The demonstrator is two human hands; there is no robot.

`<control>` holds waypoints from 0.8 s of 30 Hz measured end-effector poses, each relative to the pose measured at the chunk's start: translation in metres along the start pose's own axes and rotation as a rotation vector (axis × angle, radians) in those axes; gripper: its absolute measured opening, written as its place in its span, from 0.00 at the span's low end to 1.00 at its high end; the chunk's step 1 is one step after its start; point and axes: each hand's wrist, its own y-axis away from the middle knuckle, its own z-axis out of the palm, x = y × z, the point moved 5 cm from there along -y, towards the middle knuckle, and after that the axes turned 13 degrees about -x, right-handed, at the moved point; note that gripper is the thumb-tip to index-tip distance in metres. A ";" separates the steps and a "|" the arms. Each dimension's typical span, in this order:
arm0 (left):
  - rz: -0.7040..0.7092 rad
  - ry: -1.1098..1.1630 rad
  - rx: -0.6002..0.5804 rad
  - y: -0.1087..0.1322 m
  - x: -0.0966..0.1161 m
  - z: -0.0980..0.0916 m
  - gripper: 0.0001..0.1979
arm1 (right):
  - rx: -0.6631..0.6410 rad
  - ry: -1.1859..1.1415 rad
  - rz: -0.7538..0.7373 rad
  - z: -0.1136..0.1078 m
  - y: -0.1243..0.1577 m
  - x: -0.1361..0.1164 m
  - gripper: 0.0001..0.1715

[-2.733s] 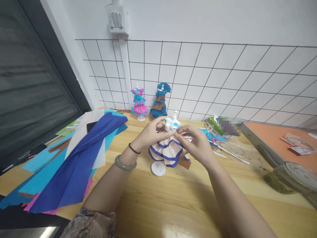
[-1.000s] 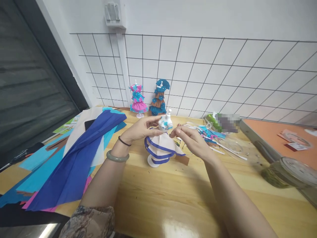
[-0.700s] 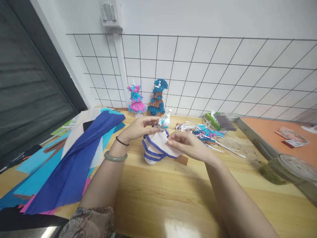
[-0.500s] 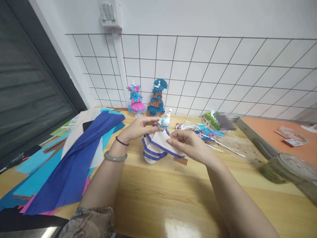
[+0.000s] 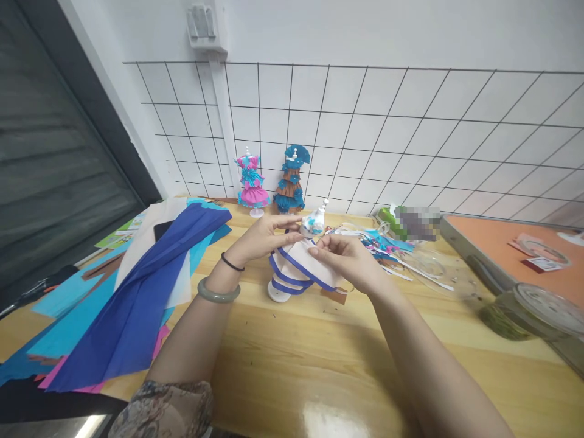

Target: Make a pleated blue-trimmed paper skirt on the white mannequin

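Note:
A small white mannequin point(image 5: 314, 222) with blue specks on its bust leans to the right, its round base point(image 5: 278, 292) tilted near the table. Around its lower body is a tiered white skirt point(image 5: 292, 267) edged with dark blue strips. My left hand point(image 5: 274, 234) is closed around the mannequin's waist from the left, thumb in front. On the right, my right hand point(image 5: 349, 255) pinches the upper edge of a white paper strip with a blue border point(image 5: 319, 266), which spreads across the skirt's front.
Coloured crepe paper sheets point(image 5: 137, 286) lie at the left. Two dressed mannequins, one pink and blue point(image 5: 252, 188), one teal and brown point(image 5: 290, 185), stand by the wall. Ribbons point(image 5: 387, 246) lie behind my right hand. A ribbon roll point(image 5: 506, 319) and an orange board point(image 5: 493, 243) are at the right.
The mannequin has tilted further to the right, and more of its white base shows. My right hand has shifted slightly along the strip's upper edge.

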 end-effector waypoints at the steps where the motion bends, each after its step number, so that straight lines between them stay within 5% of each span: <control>1: -0.005 -0.008 0.003 0.000 0.000 0.000 0.24 | 0.027 0.034 -0.020 0.000 0.000 -0.001 0.21; 12: 0.002 -0.075 -0.009 0.002 0.001 0.003 0.28 | 0.301 0.449 -0.213 -0.005 0.002 -0.010 0.14; 24: 0.057 0.086 0.018 -0.005 0.004 0.013 0.26 | 0.347 0.491 -0.224 -0.005 0.002 -0.010 0.16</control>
